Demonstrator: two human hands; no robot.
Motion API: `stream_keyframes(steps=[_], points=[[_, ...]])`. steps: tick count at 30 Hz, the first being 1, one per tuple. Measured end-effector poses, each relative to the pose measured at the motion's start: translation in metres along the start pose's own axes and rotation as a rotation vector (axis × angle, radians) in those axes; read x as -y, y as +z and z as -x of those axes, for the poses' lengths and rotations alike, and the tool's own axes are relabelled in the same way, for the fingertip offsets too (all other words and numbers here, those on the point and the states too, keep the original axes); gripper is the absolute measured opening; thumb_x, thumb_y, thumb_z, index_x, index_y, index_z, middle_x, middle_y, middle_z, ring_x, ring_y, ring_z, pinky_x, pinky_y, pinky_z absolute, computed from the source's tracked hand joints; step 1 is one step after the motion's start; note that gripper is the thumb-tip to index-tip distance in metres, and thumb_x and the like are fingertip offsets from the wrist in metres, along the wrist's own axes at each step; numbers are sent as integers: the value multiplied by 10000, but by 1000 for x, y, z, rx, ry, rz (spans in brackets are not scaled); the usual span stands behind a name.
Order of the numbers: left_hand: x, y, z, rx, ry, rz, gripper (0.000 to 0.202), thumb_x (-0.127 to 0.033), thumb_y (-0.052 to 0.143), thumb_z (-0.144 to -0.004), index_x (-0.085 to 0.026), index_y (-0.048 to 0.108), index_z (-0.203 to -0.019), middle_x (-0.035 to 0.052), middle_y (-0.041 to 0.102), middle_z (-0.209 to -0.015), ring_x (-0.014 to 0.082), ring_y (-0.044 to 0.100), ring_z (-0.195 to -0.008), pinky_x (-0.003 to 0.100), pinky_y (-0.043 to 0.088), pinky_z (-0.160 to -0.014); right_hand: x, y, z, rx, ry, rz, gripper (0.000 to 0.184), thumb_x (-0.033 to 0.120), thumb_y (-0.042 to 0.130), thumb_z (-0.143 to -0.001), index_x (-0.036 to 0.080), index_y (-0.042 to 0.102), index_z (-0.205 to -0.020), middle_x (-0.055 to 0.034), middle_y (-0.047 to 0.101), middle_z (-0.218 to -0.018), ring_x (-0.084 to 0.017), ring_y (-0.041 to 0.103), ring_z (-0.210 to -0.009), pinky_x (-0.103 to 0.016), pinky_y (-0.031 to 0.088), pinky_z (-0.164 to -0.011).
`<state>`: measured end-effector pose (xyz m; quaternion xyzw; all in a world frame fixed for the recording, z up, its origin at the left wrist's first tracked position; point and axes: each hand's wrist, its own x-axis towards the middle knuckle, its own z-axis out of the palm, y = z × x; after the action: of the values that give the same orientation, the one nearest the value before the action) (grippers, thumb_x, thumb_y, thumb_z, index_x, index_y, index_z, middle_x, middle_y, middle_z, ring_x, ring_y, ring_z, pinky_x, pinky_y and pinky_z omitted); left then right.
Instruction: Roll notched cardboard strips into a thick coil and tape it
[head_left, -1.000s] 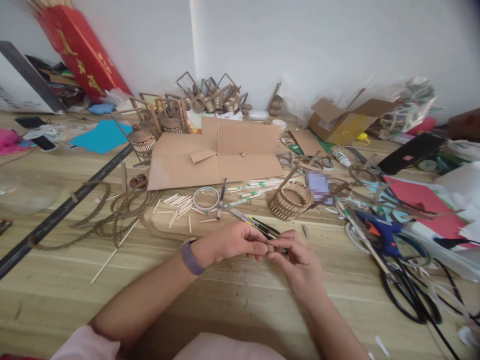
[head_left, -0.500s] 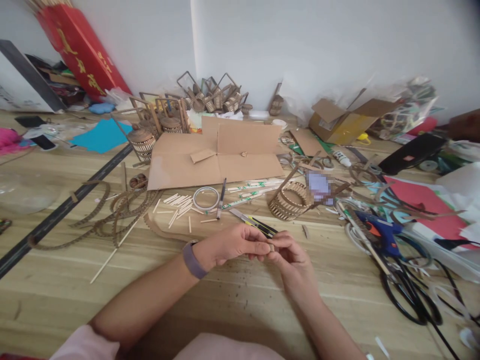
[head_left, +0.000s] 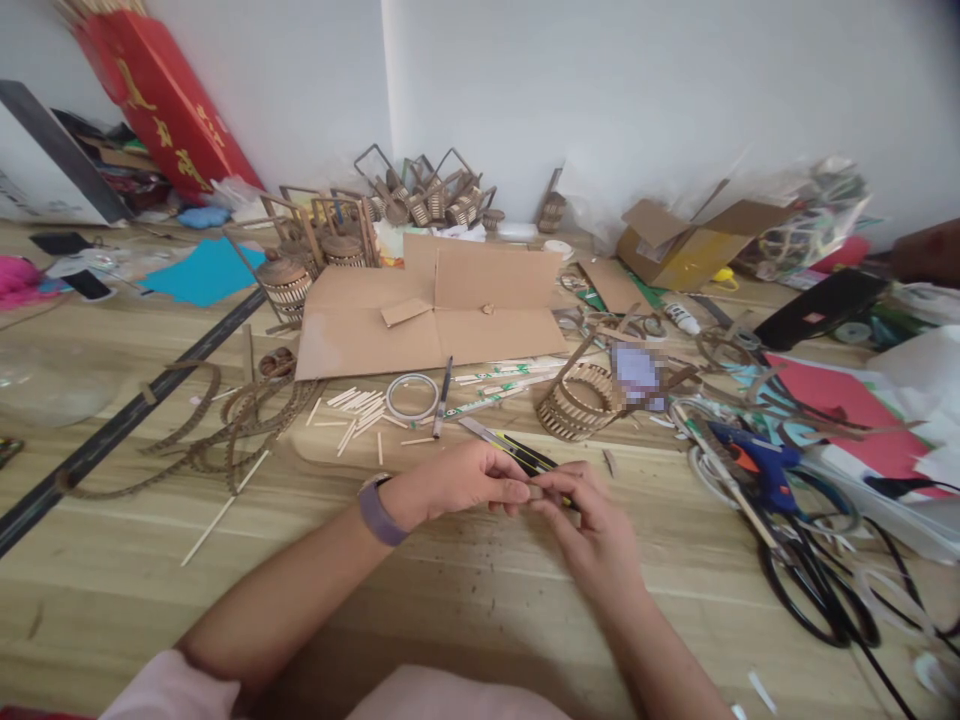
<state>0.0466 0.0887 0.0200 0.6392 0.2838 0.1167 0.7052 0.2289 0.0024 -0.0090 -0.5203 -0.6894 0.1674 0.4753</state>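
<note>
Between my two hands is a short piece of brown strip [head_left: 535, 492], small and partly covered by the fingers. My left hand [head_left: 469, 480] pinches its left end between thumb and forefinger. Closed on the other end are the fingertips of my right hand [head_left: 589, 510]. Just behind the hands, a utility knife [head_left: 514, 447] with black and yellow parts lies on the wooden table [head_left: 420, 610]. A long brown strip [head_left: 322, 462] runs along the table toward my left wrist; whether it joins the held piece is hidden.
Cut wooden sticks [head_left: 358, 405], a tape roll [head_left: 412, 397] and a pen [head_left: 444, 395] lie beyond my left hand. A small slatted basket [head_left: 576, 402] stands ahead on the right. A blue glue gun [head_left: 761, 462] and black-handled scissors [head_left: 802, 590] are farther right. Folded cardboard [head_left: 367, 335] lies behind.
My right hand has shifted slightly right and its fingers have turned, so more of the brown strip shows between the hands. The left hand has barely moved.
</note>
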Motion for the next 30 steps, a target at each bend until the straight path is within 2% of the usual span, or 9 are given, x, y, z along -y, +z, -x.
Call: stream_keyframes(steps=[5,15,19,24,30], points=[[0,2,0,50,21,81,315,-455,736,-790,-152,719,-874,-21,601,-669,124,522,-645,245,381,-632,2,3,1,-66,43,-93,42,274,696,-848,245,705,-877,-19,599,-757,-181,565,-693,-292,481,-628],[-6,8,2,9,33,106,285,-432,724,-791,-155,661,-773,-26,594,-659,113,519,-631,236,393,-630,1,10,3,-62,66,-201,158,387,622,-915,234,646,-882,-29,596,-788,-191,613,-734,-296,519,-632],[-7,8,2,-53,16,34,227,-367,697,-800,-157,654,-727,-24,603,-660,121,511,-627,240,367,-612,-3,8,2,-47,64,-151,83,321,675,-877,251,689,-918,-37,621,-825,-201,616,-787,-319,527,-699],[-3,6,3,-134,2,-69,181,-296,718,-777,-155,662,-678,-44,583,-607,118,454,-570,247,302,-560,-4,3,1,7,59,-87,165,219,715,-810,276,757,-959,-51,657,-851,-212,624,-812,-319,523,-706],[3,1,-1,-8,21,28,154,-301,692,-829,-153,703,-789,-33,624,-651,111,513,-611,228,354,-589,-4,1,-1,-19,78,-159,100,262,753,-801,276,762,-900,-24,627,-771,-179,592,-712,-292,501,-650]])
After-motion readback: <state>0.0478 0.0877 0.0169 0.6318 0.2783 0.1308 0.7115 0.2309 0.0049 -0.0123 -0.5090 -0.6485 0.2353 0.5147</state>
